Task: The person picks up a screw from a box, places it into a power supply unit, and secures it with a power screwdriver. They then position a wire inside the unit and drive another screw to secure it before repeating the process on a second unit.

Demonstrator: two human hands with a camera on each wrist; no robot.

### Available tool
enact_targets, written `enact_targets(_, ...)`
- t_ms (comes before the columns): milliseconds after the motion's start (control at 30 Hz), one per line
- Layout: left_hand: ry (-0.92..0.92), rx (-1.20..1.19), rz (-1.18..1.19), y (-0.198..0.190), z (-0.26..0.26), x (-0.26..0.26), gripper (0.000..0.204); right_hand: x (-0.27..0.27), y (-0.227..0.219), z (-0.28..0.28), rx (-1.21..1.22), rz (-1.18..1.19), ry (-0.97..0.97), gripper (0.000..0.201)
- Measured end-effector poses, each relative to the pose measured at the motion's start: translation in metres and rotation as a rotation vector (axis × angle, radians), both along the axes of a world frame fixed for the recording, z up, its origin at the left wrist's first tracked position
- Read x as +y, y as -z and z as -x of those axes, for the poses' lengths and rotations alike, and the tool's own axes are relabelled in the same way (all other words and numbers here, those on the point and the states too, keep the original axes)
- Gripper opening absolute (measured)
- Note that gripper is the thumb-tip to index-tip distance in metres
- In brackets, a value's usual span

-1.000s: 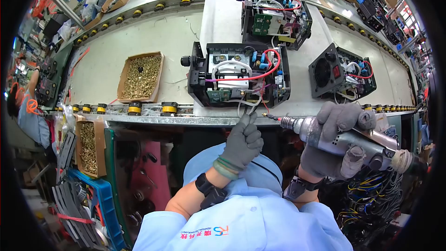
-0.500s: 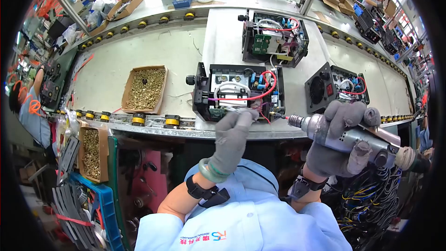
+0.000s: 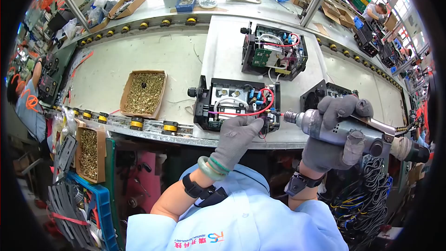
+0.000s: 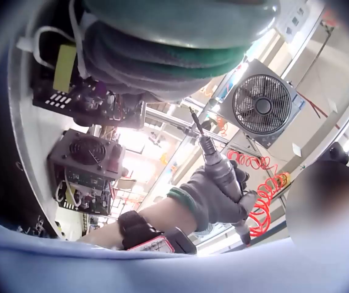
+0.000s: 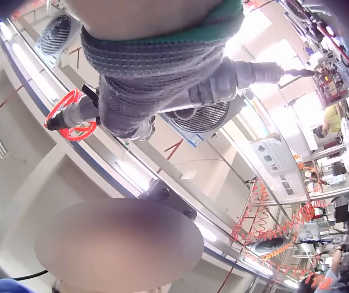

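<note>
A pneumatic screwdriver [image 3: 325,128] is gripped by my gloved right hand [image 3: 332,135], its bit pointing left at the right end of an open-topped electronic unit [image 3: 218,95]. The right wrist view shows the same screwdriver [image 5: 214,85] across the gloved palm. My gloved left hand [image 3: 234,139] is at the unit's front side, fingers bent and tips among the wiring at its front right corner. I cannot tell whether the fingers pinch a wire. A thick red cable [image 3: 267,104] arches over the unit, and a thin red wire hangs just below the left fingertips.
Behind stands a second open unit [image 3: 274,53]; a third [image 3: 313,95] is partly hidden by the right hand. A cardboard box of brass-coloured fasteners [image 3: 144,93] sits left on the bench, another box [image 3: 90,153] lower left. Bundled black cables [image 3: 367,190] hang at lower right.
My left hand has moved from below the bench edge up to the unit's front right corner. The screwdriver's bit has come closer to the unit's right end. The head view has shifted.
</note>
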State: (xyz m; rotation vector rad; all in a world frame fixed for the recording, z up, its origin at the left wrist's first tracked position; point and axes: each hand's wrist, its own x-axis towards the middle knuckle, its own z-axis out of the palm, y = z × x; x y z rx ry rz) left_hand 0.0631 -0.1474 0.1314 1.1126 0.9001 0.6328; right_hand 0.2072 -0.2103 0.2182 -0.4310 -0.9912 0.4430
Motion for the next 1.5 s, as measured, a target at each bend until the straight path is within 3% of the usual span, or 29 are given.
enact_targets(100, -0.004, 0.037, 0.052, -0.003, -0.002, 0.0, 0.026, 0.008, -0.001, 0.001, -0.033, 0.011, 0.028, 0.045)
enact_targets(167, -0.058, -0.068, 0.105, -0.001, -0.004, -0.002, 0.025, 0.019, -0.008, 0.012, -0.008, 0.066, 0.181, 0.047)
enact_targets(367, -0.112, -0.117, 0.064, -0.002, -0.005, -0.005, 0.024, 0.036, -0.002, 0.005, 0.073, 0.109, 0.033, 0.043)
enact_targets(700, -0.131, -0.142, 0.082, 0.0, -0.007, -0.005, 0.025, 0.054, 0.0, 0.0, 0.147, 0.22, -0.025, 0.042)
enact_targets(767, -0.138, 0.078, -0.139, 0.005, -0.006, -0.007, 0.022, 0.054, 0.001, -0.003, 0.167, 0.233, -0.05, 0.042)
enact_targets(800, -0.138, 0.081, -0.134, 0.007, -0.003, -0.006, 0.022, 0.055, 0.001, -0.003, 0.161, 0.226, -0.017, 0.041)
enact_targets(867, -0.159, 0.278, -0.604, 0.011, 0.004, -0.001, 0.016, 0.055, 0.002, -0.002, 0.157, 0.227, 0.014, 0.041)
enact_targets(900, -0.159, 0.281, -0.6, 0.012, 0.006, 0.0, 0.016, 0.055, 0.003, -0.002, 0.156, 0.224, 0.021, 0.041)
enact_targets(967, -0.124, 0.462, -0.892, 0.01, 0.008, 0.003, 0.014, 0.055, 0.003, -0.001, 0.156, 0.222, 0.025, 0.041)
enact_targets(1100, -0.069, 0.528, -0.901, 0.009, 0.007, 0.002, 0.016, 0.055, 0.004, -0.003, 0.142, 0.203, 0.006, 0.041)
enact_targets(1167, -0.034, 0.321, -0.668, 0.018, 0.002, -0.001, 0.02, 0.056, 0.004, -0.003, 0.137, 0.196, -0.008, 0.041)
enact_targets(1200, -0.035, 0.322, -0.667, 0.015, 0.001, 0.0, 0.02, 0.056, 0.003, -0.002, 0.146, 0.205, -0.003, 0.041)
enact_targets(1267, 0.107, -0.048, 0.075, 0.004, -0.004, 0.004, 0.022, 0.057, 0.003, 0.0, 0.154, 0.214, 0.0, 0.041)
enact_targets(1300, 0.106, -0.05, 0.074, -0.002, -0.007, 0.005, 0.022, 0.058, 0.002, 0.0, 0.153, 0.225, 0.005, 0.041)
enact_targets(1367, -0.054, -0.112, 0.409, -0.015, -0.015, 0.006, 0.021, 0.06, 0.002, -0.001, 0.148, 0.234, 0.013, 0.042)
enact_targets(1500, -0.126, -0.03, 0.421, -0.021, -0.017, 0.011, 0.02, 0.063, -0.002, -0.003, 0.108, 0.23, -0.038, 0.04)
